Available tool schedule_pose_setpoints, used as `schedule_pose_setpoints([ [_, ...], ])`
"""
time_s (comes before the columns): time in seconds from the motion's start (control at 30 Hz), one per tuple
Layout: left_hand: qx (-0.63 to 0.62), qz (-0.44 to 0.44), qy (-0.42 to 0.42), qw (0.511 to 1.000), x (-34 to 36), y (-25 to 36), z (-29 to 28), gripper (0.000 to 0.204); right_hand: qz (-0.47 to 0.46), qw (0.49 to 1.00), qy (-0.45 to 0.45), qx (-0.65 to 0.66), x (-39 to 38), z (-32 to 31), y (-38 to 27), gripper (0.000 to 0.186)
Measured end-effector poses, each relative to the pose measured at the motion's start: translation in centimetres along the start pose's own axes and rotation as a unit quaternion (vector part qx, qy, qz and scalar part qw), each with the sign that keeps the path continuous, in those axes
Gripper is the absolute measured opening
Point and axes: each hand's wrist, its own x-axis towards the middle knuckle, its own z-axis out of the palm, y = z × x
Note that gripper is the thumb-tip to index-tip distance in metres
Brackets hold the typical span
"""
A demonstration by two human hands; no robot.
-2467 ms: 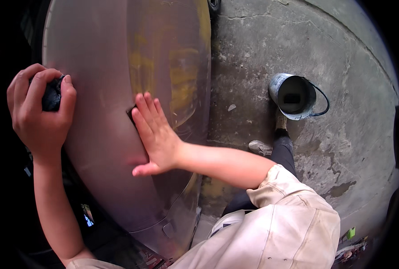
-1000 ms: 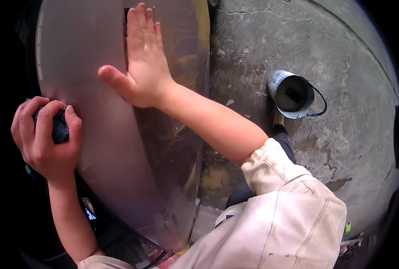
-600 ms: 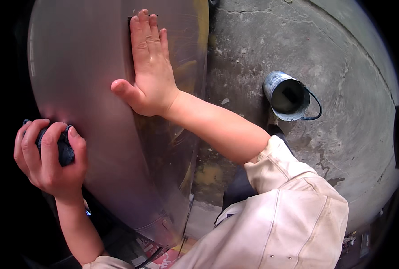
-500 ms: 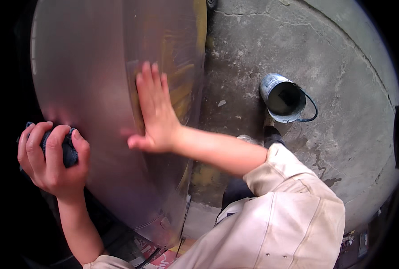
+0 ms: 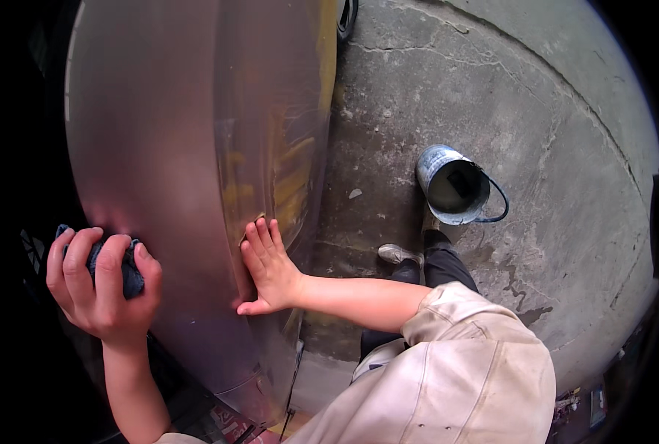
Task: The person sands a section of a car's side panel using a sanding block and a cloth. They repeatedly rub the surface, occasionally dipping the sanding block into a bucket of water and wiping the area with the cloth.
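My left hand (image 5: pixel 103 296) is closed around a dark blue-grey wadded cloth or pad (image 5: pixel 132 275) at the left edge of a long, curved, dull silver-grey vehicle panel (image 5: pixel 144 170). My right hand (image 5: pixel 269 272) lies flat on the panel's creased right side, fingers stretched forward and thumb out, over a thin sheet (image 5: pixel 260 217) that shows only at its edges; the rest of the sheet is hidden. Yellowish patches (image 5: pixel 292 185) streak the panel just ahead of that hand.
A dented metal bucket (image 5: pixel 434 169) with cloudy water and a dark block stands on cracked, partly wet concrete (image 5: pixel 551 185) right of the panel, by my legs and shoe (image 5: pixel 394 253). A dark wheel (image 5: pixel 346 21) shows at the top. Assorted clutter (image 5: pixel 581 407) lies lower right.
My right hand went up the panel, then slid back down toward me with the sheet beneath it. My left hand, still gripping the cloth, sits lower in the picture than before.
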Motion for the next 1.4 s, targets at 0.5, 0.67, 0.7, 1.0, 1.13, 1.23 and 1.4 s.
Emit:
schedule_pose_setpoints([
  [0.5,0.005,-0.003,-0.002,1.0,0.2,-0.1,0.2,0.011,0.02,0.996,0.061,0.055,6.9,-1.2,0.5,0.128],
  [0.67,0.015,0.01,-0.022,1.0,0.0,-0.8,-0.8,0.012,0.046,0.994,0.095,0.035,13.6,-2.8,0.9,0.13],
  [0.7,0.016,0.007,-0.02,1.0,0.3,-0.7,-0.7,0.012,0.049,0.992,0.077,0.083,9.7,-1.8,-1.0,0.13],
  [1.0,-0.006,0.022,-0.022,0.999,0.4,-0.4,-1.0,0.012,0.062,0.991,0.12,0.02,15.7,-3.7,2.5,0.116],
  [1.13,-0.028,0.034,0.009,0.999,0.3,-0.5,-0.3,0.014,0.063,0.992,0.072,0.078,4.3,0.2,-1.4,0.115],
  [1.23,-0.001,0.021,0.028,0.999,1.1,0.1,0.1,0.014,0.026,0.997,0.046,0.062,0.6,1.2,-2.2,0.116],
  [1.4,0.051,0.027,0.057,0.997,2.3,-0.3,0.4,0.017,0.055,0.992,0.11,0.012,16.1,-4.2,2.4,0.113],
])
